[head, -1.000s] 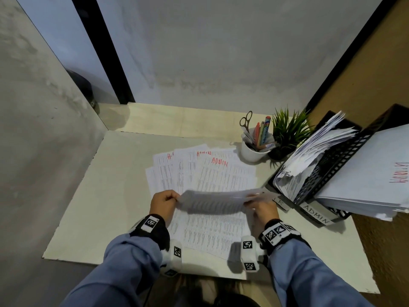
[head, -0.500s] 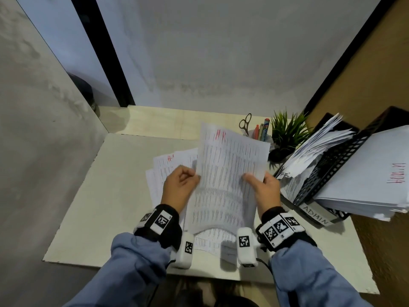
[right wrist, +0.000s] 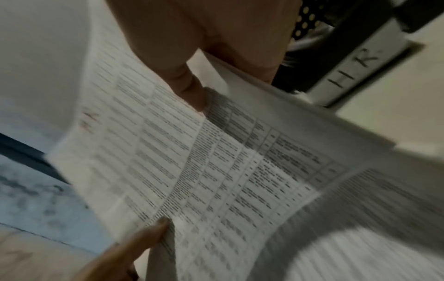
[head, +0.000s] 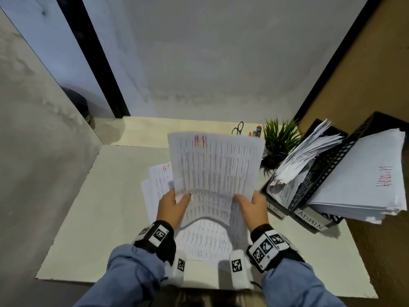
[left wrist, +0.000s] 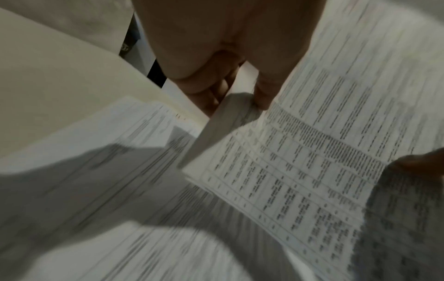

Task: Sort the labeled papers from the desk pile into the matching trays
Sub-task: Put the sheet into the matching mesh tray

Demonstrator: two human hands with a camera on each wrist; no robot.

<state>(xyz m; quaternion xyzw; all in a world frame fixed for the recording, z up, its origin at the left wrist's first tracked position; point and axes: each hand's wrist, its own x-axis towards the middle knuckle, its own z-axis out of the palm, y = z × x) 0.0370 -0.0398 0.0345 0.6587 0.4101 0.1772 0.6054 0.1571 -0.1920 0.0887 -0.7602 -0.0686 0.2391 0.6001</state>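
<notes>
Now the sheet marked HR (head: pixel 215 169) stands raised and nearly upright over the desk pile (head: pixel 158 185), where a second ago it was bent low and flat across the papers, its red label out of sight; half a second ago it was already coming up. Its red letters face the person, so the label can be read, and it appears to match the HR tray (head: pixel 276 209). The left hand (head: pixel 174 207) pinches the sheet's lower left edge, thumb on the front and fingers behind, as the left wrist view shows. The right hand (head: pixel 252 208) pinches the lower right edge the same way. The sheet's bottom bows toward the person.

To the right stand the two black trays: the HR tray nearer the pile, stuffed with loose paper, and the ADMIN tray (head: pixel 309 220) beyond it with a thick stack. Judged from this, the next step is carrying the sheet right into the HR tray. A potted plant (head: pixel 278 140) and scissors (head: pixel 238 127) sit at the far side.
</notes>
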